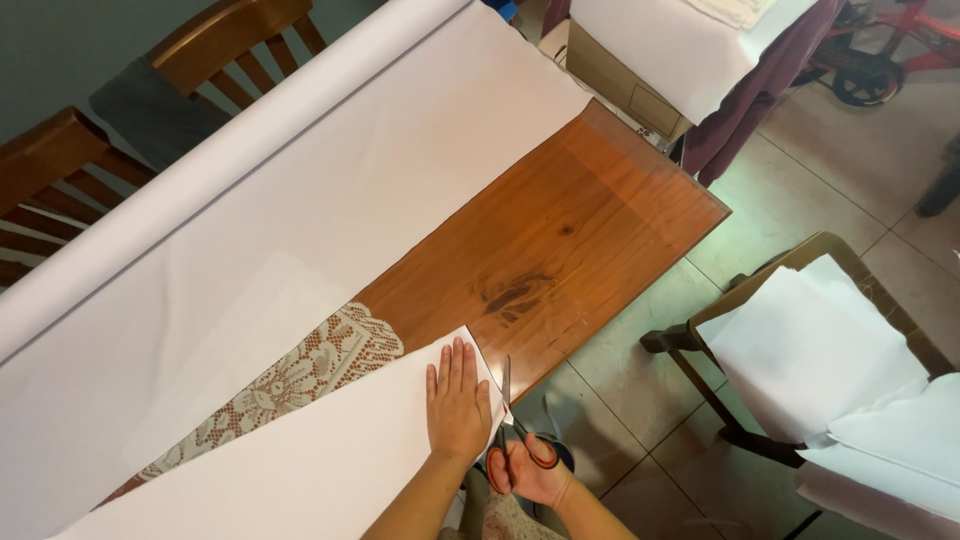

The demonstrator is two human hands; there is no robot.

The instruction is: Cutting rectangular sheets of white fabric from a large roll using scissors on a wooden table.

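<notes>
So the scissors (512, 420) sit right at the near edge of the table, blades aimed straight away from the person toward the far side, long axis running near-to-far, red-and-black handles closest to the body. The right hand (530, 475) has its fingers through the loops, clenched around the handles, and the blades look almost closed along the right edge of a white fabric strip (300, 460). The left hand (457, 405) lies flat on that strip just left of the blades, fingers together and pointing away, palm pressing down, not gripping anything.

The strip runs long and diagonal, from the near left up to its corner under the hand. Just beyond it there's a bit of cream lace (300, 375) peeking out, then a much wider white sheet (300, 210) unrolled from a fat roll (200, 170) lying along the far left side.

All this is on a glossy wooden table (570, 230) with the right end bare. Wooden chairs (60, 170) on the far left, another chair (800, 350) on the right piled with white cut pieces (820, 350), pale tile floor (800, 180), and a cloth-draped box (660, 50) farther back.
</notes>
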